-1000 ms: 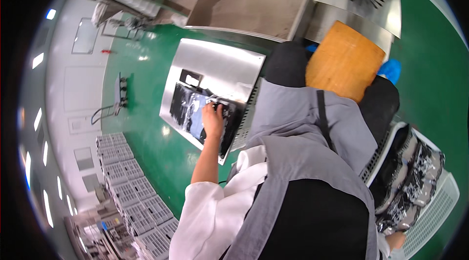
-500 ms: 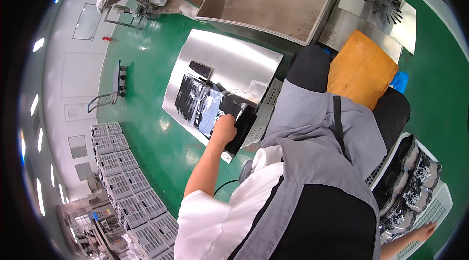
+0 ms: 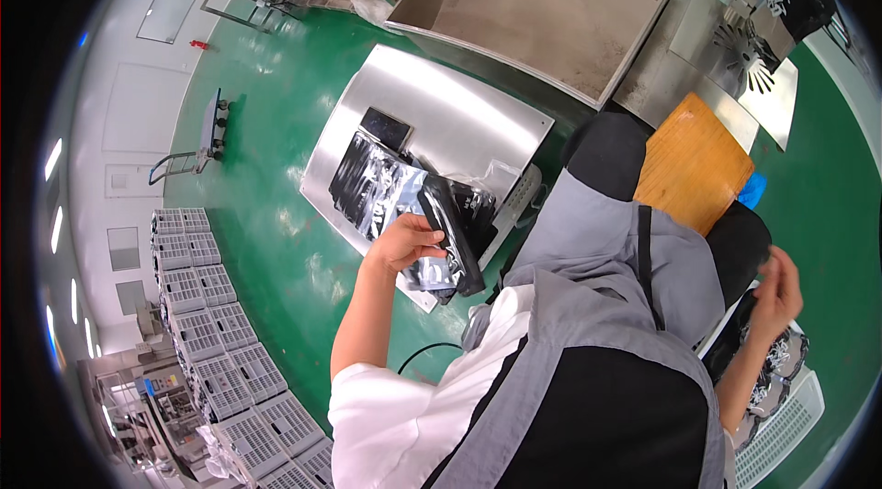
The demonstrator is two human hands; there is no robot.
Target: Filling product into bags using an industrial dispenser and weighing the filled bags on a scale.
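Observation:
My left hand (image 3: 409, 243) pinches the edge of a flat black plastic bag (image 3: 457, 236), lifting it at the near right side of a stack. The stack of glossy black and grey-blue printed bags (image 3: 372, 181) lies on a steel tabletop (image 3: 459, 99). A dark rectangular device like a phone (image 3: 386, 129) lies at the stack's far end. My right hand (image 3: 779, 294) is beside my right knee with its fingers loosely stretched, holding nothing I can see. Below it stands a white crate (image 3: 792, 438) with filled dark bags (image 3: 772, 379), partly hidden by my forearm.
Ahead is a large steel bin (image 3: 542, 21) of brownish powder. A wooden board (image 3: 695, 163) rests between my knees, with something blue (image 3: 753, 189) beside it. A steel machine (image 3: 726, 48) stands at far right. Stacked white crates (image 3: 220, 333) and a trolley (image 3: 207, 135) are at left.
My left hand has raised a black bag from the stack's near right side. My right hand has moved from the crate up toward my knee. The view has shifted slightly.

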